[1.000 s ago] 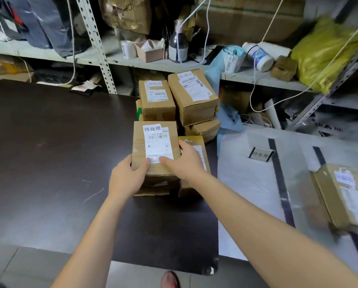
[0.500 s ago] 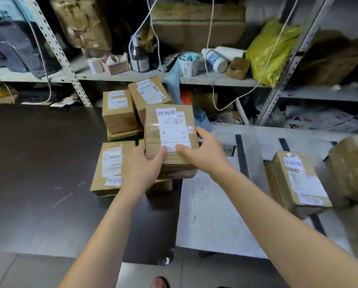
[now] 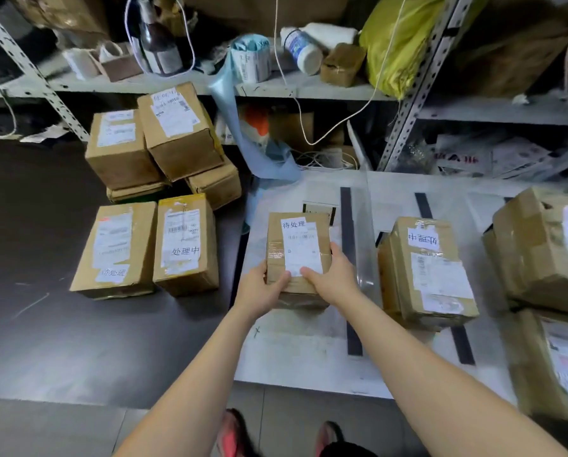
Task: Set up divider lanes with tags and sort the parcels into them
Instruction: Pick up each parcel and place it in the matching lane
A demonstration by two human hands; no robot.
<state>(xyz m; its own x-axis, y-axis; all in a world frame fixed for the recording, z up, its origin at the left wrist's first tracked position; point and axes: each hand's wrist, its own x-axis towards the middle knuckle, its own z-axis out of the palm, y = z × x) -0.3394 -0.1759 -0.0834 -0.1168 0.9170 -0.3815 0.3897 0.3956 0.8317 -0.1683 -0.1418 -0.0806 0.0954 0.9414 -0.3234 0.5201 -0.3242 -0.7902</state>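
I grip a small brown parcel [image 3: 298,245] with a white label at its near end, my left hand [image 3: 263,288] on its left corner and my right hand [image 3: 333,277] on its right. It sits low over the leftmost lane of the white sheet [image 3: 296,351], in front of a small tag card [image 3: 319,210]. Two black divider strips [image 3: 350,258] [image 3: 460,341] mark the lanes. Another labelled parcel [image 3: 431,272] lies in the middle lane. Two larger parcels [image 3: 546,245] [image 3: 556,361] lie at the right.
Unsorted parcels remain on the dark table [image 3: 45,324]: two lying flat [image 3: 118,249] [image 3: 187,245] and a stack behind them [image 3: 157,140]. A metal shelf [image 3: 309,90] with bottles, a yellow bag and cables stands behind. My shoes [image 3: 233,437] show below the table edge.
I lifted the parcel off the pile on the dark table and carried it right, lowering it into the leftmost lane of the white sheet. My view turned right with it.
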